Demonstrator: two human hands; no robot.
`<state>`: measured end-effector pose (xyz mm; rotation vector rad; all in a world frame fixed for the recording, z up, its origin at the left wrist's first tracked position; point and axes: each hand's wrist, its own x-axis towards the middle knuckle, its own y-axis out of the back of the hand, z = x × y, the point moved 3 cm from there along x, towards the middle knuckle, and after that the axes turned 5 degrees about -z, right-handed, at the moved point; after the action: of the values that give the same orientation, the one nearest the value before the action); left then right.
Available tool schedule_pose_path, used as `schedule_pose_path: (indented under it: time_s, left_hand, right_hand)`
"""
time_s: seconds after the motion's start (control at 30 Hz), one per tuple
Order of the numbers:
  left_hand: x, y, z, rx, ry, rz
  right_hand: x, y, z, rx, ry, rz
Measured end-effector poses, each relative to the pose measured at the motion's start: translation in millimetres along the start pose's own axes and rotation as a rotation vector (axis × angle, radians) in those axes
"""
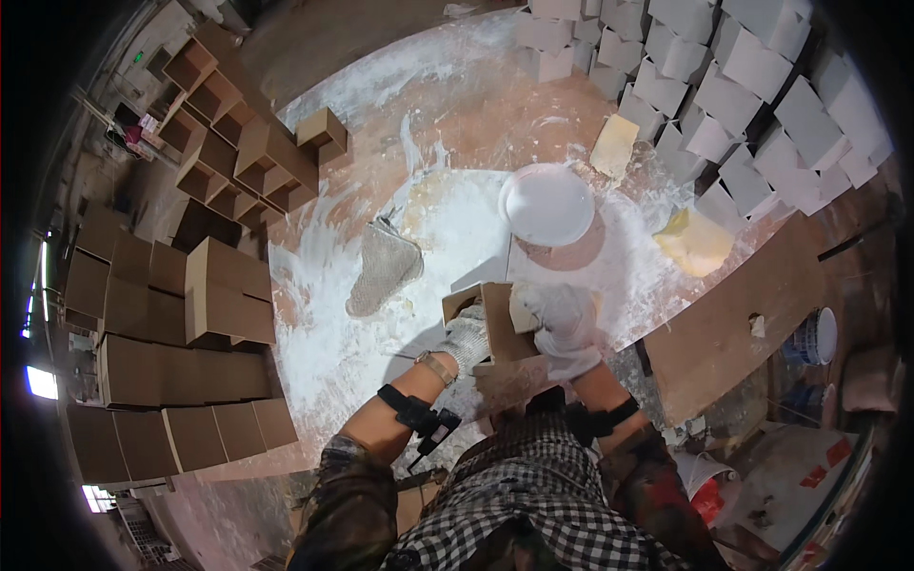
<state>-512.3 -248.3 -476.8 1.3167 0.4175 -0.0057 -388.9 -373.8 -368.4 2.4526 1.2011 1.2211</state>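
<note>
A small brown open box (500, 324) is held up in front of me at the near edge of a table smeared with white. My left hand (466, 341), in a grey-white knitted glove, grips the box from its left side. Its fingers reach into the box and are partly hidden. My right hand (564, 328), in a whitened glove, is closed around a cream sponge (522, 309) and presses it to the box's right side. Beyond the hands stands a round white tub or lid (547, 205). A grey cloth (386, 266) lies to the left.
Plain brown boxes (228, 285) are stacked at the left, and rows of white-coated boxes (705, 95) fill the far right. Two yellowish sponge pieces, one a crumpled lump (693, 241), rest on the table (457, 95). A cardboard sheet (738, 324) and a bucket (811, 336) are at the right.
</note>
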Motion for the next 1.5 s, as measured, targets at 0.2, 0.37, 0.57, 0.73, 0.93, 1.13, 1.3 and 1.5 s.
schedule_pose_path:
  time_s: [0.2, 0.37, 0.57, 0.73, 0.93, 1.13, 1.3, 1.5]
  left_hand:
    - [-3.3, -16.0, -21.6, -0.473, 0.122, -0.052]
    - [13.0, 0.0, 1.1, -0.276, 0.015, -0.085]
    - [-10.2, 3.3, -2.9, -0.190, 0.048, -0.004]
    - [1.3, 37.5, 12.9, -0.321, 0.165, -0.411]
    - [-5.0, 13.2, 17.7, -0.118, -0.013, 0.332]
    - [1.7, 1.6, 7.3, -0.361, 0.127, 0.049]
    - [16.1, 56.0, 37.6, -0.244, 0.027, -0.032]
    - [7.3, -12.7, 2.9, -0.664, -0.046, 0.183]
  right_hand:
    - [-32.1, -18.9, -28.5, 0.224, 0.158, -0.023]
    - [24.8, -3.5, 38.8, -0.119, 0.035, 0.073]
    - [-23.5, -6.2, -35.1, -0.111, 0.007, -0.210]
    - [1.0, -14.1, -20.4, -0.225, 0.138, -0.067]
    - [32.3, -11.0, -4.6, -0.082, 0.049, -0.098]
    - [-5.9, -7.6, -53.4, 0.014, 0.172, -0.130]
    - [40.2, -10.3, 13.4, -0.109, 0.016, -0.212]
    - [-20.0, -2.7, -60.3, 0.022, 0.146, -0.198]
